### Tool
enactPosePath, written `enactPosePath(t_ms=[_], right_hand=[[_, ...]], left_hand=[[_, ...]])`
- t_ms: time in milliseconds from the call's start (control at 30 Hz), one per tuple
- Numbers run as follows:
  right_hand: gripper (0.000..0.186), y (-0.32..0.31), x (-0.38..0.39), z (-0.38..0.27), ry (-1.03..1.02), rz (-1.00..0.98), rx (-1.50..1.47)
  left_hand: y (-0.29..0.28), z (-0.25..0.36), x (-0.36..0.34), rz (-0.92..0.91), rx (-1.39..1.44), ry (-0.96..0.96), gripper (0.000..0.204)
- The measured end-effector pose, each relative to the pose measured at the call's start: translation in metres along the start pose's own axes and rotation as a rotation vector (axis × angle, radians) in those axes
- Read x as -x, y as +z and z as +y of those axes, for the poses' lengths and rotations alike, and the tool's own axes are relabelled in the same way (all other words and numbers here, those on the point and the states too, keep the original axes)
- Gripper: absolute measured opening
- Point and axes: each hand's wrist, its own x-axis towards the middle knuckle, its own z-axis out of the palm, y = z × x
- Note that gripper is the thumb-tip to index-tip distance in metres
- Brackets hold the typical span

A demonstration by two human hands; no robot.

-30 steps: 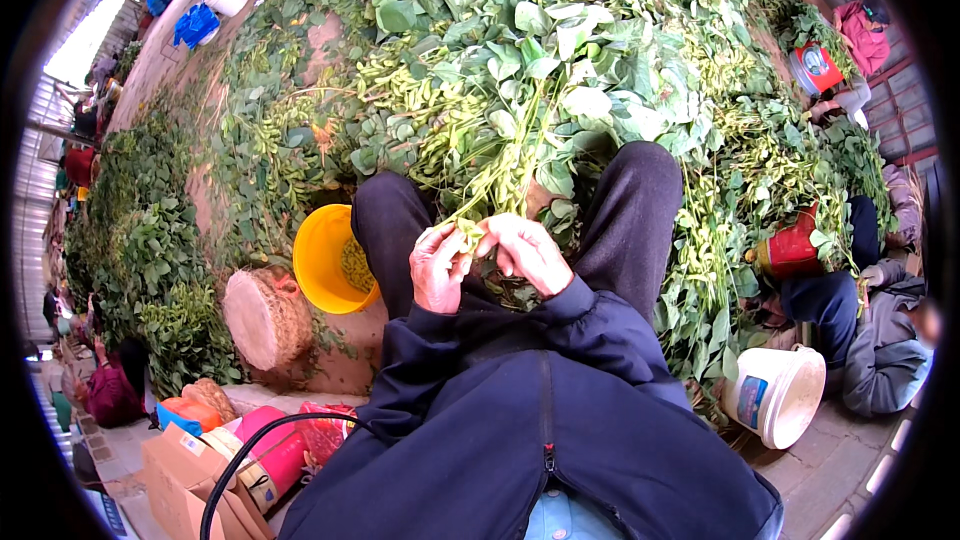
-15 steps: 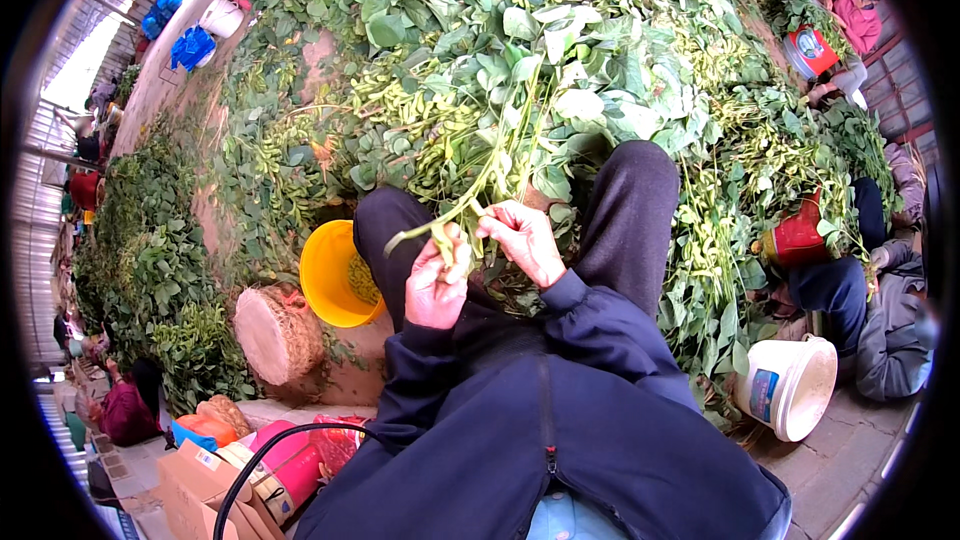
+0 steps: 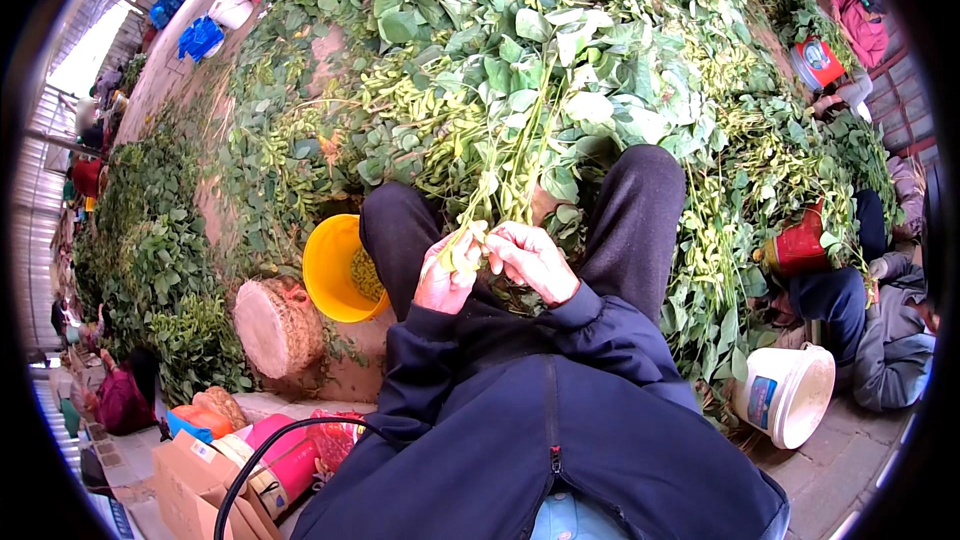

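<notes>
Between my knees, my left hand (image 3: 445, 278) is closed around green bean pods (image 3: 463, 246) at the near end of a bean plant (image 3: 512, 172). My right hand (image 3: 535, 262) meets it, thumb and fingers pinched on the same plant; the exact part in the pinch is hidden by the fingers. The plant's stems run away from my hands toward a leafy heap. To the left of my left knee, a yellow bucket (image 3: 328, 275) leans with its mouth toward me, and picked green pods (image 3: 366, 275) lie inside.
A big heap of bean plants (image 3: 640, 60) spreads ahead and to both sides. Left are a round straw stool (image 3: 277, 328) and a cardboard box (image 3: 190, 490), with a black cable (image 3: 240, 480) nearby. Right are a white bucket (image 3: 790, 395), a red bucket (image 3: 797, 240) and a seated person (image 3: 895, 340).
The thick stem end that stuck out left past my left hand no longer shows there; pods now lie in that hand. My hands have shifted slightly right and toward me.
</notes>
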Motion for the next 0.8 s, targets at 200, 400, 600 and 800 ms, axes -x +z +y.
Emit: enactPosePath(t_ms=[200,400,600,800], right_hand=[[0.022,0.004,0.002,-0.005,-0.076,0.026,0.222],[0.020,0.004,-0.001,0.002,-0.294,0.024,0.446],[0.022,0.008,0.001,-0.005,-0.141,-0.030,0.287],[0.021,0.007,0.000,-0.003,-0.088,-0.010,0.227]], left_hand=[[-0.011,-0.006,-0.008,0.033,-0.046,0.049,0.025],[-0.010,-0.009,-0.013,0.043,0.021,0.121,0.014],[-0.006,-0.013,-0.014,0.118,-0.105,0.271,0.011],[0.016,-0.015,-0.012,0.209,-0.229,0.340,0.011]])
